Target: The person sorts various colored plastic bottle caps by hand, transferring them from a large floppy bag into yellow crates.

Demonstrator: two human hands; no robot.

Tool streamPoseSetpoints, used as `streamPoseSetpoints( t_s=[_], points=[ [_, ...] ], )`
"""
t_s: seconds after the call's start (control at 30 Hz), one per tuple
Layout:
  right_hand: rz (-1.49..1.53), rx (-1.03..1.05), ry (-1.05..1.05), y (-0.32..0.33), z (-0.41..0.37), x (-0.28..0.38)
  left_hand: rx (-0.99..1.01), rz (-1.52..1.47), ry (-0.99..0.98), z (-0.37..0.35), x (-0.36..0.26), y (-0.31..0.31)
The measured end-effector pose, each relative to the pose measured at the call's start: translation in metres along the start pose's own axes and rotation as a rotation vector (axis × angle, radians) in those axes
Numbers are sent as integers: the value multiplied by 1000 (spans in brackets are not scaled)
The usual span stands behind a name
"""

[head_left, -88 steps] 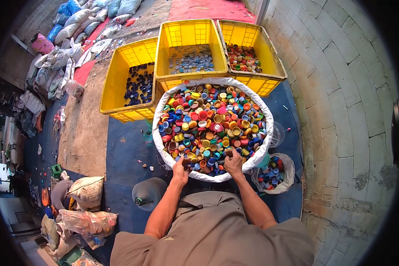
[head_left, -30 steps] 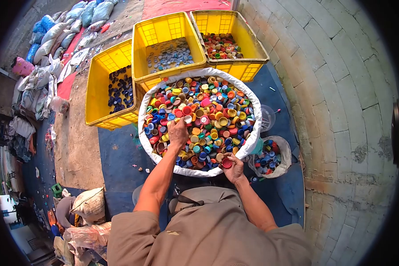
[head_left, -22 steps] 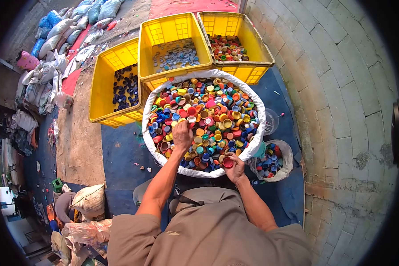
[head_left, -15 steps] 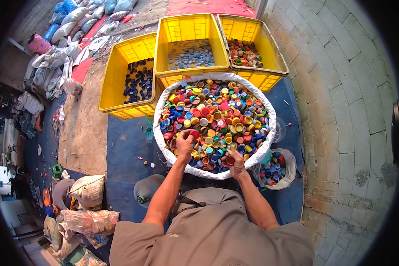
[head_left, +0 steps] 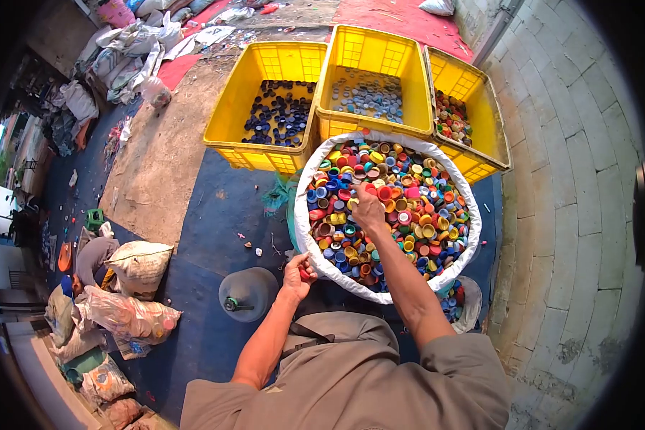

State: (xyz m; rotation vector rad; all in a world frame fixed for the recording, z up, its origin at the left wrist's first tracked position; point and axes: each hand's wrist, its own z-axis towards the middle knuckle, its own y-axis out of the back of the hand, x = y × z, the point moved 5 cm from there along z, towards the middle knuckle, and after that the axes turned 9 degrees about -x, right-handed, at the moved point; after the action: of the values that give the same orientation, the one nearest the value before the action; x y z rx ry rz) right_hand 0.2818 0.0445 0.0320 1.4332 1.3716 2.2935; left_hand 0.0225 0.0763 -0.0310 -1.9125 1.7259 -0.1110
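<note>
A wide sack with a rolled white rim (head_left: 304,236) stands before me, filled with loose plastic bottle caps (head_left: 408,222) in many colours. My left hand (head_left: 296,277) is at the sack's near left rim, its fingers closed on a red bottle cap (head_left: 304,274). Over the left-middle part of the pile, my right hand (head_left: 368,209) reaches in with bent fingers; a red cap shows at its fingertips. The palm side of this hand is hidden from view.
Behind the sack stand three yellow crates: dark blue caps in the left crate (head_left: 226,140), pale ones in the middle crate (head_left: 376,123), mixed ones in the right crate (head_left: 491,136). A large clear bottle (head_left: 254,290) lies left of me. A block wall (head_left: 559,215) rises at right.
My left hand has moved back from over the caps to the near left rim. My right hand has reached forward and left into the pile. The view has turned, shifting the crates rightward.
</note>
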Motion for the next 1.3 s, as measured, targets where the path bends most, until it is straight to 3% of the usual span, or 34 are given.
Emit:
streamPoseSetpoints(
  t_s=[0.13, 0.27, 0.33, 0.47, 0.6, 0.73, 0.77, 0.8, 0.87, 1.03, 1.13, 1.3],
  points=[
    [-253, 94, 156, -25, 16, 8, -121, 205, -146, -8, -7, 10],
    [-401, 209, 76, -44, 23, 0, -116, 336, -272, 0, -16, 10],
    [-385, 170, 75, -47, 23, -3, -109, 416, -346, 7, -19, 7],
    [-370, 135, 55, -45, 15, -7, -186, 843, -681, 18, -34, -13],
    [-393, 159, 58, -24, -5, -3, -231, 1192, -1054, 12, -57, -72],
    [-190, 3, -1, 12, -43, 4, -167, 1403, -1182, 42, -60, -111],
    [-26, -96, 2, 23, -53, 3, -167, 1508, -1143, 53, -58, -116],
    [158, -84, -138, 30, -62, 0, -138, 1528, -1146, 63, -55, -120],
    [286, -131, -219, 40, -82, -10, -196, 1698, -1140, 59, -54, -133],
    [419, -171, -386, 61, -130, -28, -261, 1791, -1189, 72, -46, -141],
    [746, -171, -624, 67, -151, -32, -248, 1790, -1176, 80, -44, -146],
    [1131, -215, -832, 70, -166, -40, -271, 1829, -1192, 91, -44, -148]
  ],
)
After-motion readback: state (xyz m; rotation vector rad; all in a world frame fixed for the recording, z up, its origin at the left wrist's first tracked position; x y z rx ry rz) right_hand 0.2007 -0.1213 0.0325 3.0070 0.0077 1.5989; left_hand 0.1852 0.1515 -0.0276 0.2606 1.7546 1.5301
